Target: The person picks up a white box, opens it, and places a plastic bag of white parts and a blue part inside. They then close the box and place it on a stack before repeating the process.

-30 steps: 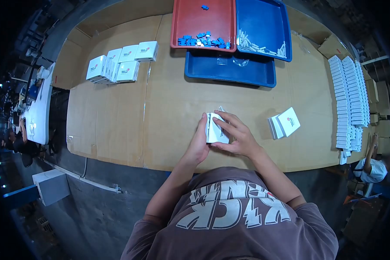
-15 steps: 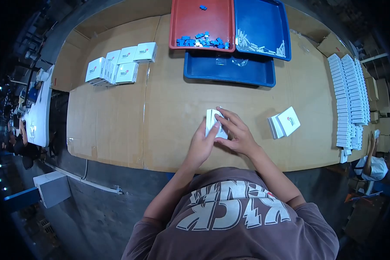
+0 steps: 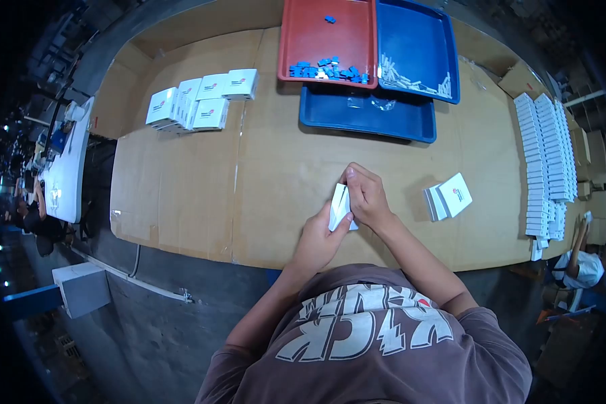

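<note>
My left hand [image 3: 318, 237] is wrapped round the lower left side of a small white box [image 3: 339, 207], its thumb on the box's front. The fingers of my right hand [image 3: 368, 196] are bent together at the box's upper right edge, where a dark gap shows; whether they pinch a flap is hidden. The box is tilted, just above the cardboard-covered table [image 3: 269, 202]. To the right lies a small leaning group of white boxes [image 3: 455, 194] with a red and black print.
Several white boxes [image 3: 210, 114] stand at the back left. A red tray [image 3: 326, 40] holds blue pieces; a blue tray [image 3: 417, 47] holds white sticks. Another blue tray [image 3: 367, 116] sits in front. Tall box stacks [image 3: 537, 168] line the right edge. Two people [image 3: 582, 266] are at the sides.
My right hand has drawn its fingers together at the box's top edge, where a gap now shows. The box is turned more edge-on. The whole view has shifted slightly.
</note>
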A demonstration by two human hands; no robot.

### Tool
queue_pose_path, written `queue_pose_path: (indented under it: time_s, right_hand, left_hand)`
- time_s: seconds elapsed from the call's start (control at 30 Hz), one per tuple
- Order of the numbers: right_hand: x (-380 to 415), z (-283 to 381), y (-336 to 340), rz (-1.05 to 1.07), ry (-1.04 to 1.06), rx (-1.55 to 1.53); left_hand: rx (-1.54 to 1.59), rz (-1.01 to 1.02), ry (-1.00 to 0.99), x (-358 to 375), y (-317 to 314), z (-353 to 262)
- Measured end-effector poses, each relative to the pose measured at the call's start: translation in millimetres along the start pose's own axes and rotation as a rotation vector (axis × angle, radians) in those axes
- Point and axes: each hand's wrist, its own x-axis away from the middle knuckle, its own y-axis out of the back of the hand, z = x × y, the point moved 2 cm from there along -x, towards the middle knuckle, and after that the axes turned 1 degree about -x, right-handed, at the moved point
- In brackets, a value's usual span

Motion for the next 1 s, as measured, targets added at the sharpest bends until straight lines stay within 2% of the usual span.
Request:
queue_pose_path:
  time_s: [0.23, 0.43, 0.53, 0.63, 0.67, 0.77, 0.8, 0.87, 0.9, 0.97, 1.0]
  right_hand:
    - [-10.5, -6.7, -32.5, 0.008, 0.138, 0.003]
    - [-16.0, -10.8, -54.4, -0.094, 0.084, -0.009]
    - [-28.0, -8.6, -63.7, -0.206, -0.128, -0.064]
    - [-49.0, -21.1, -83.7, -0.049, -0.302, -0.22]
    - [-53.7, -20.9, -87.0, 0.079, -0.337, -0.357]
    - [-66.4, -8.6, -106.4, 0.362, -0.295, -0.4]
    - [-73.8, -10.6, -110.9, 0.424, -0.265, -0.387]
    - [-95.8, -15.3, -125.4, 0.455, -0.305, -0.405]
    - [-108.7, -15.5, -134.4, 0.471, -0.325, -0.414]
    - [-140.8, -13.9, -156.3, 0.34, -0.447, -0.529]
    - [-156.7, -11.3, -168.3, 0.253, -0.455, -0.563]
  left_hand:
    - [-0.019, -0.109, 0.028, 7.6, 18.8, 16.3]
    - [0.008, -0.141, 0.014, 4.4, 39.0, 22.9]
    - [0.451, -0.338, -0.108, -1.9, 39.7, 23.5]
    - [0.489, -0.477, -0.118, -15.2, 60.2, 43.8]
    - [0.438, -0.577, -0.194, -21.9, 74.4, 48.4]
    - [0.366, -0.633, -0.081, -26.2, 126.5, 37.7]
    - [0.336, -0.668, -0.128, -30.3, 138.3, 36.3]
    - [0.274, -0.743, -0.219, -36.5, 158.2, 38.3]
    - [0.235, -0.816, -0.194, -35.5, 166.6, 39.6]
    - [0.154, -0.956, -0.141, -34.9, 181.1, 42.5]
    - [0.105, -1.019, -0.151, -41.7, 187.2, 72.8]
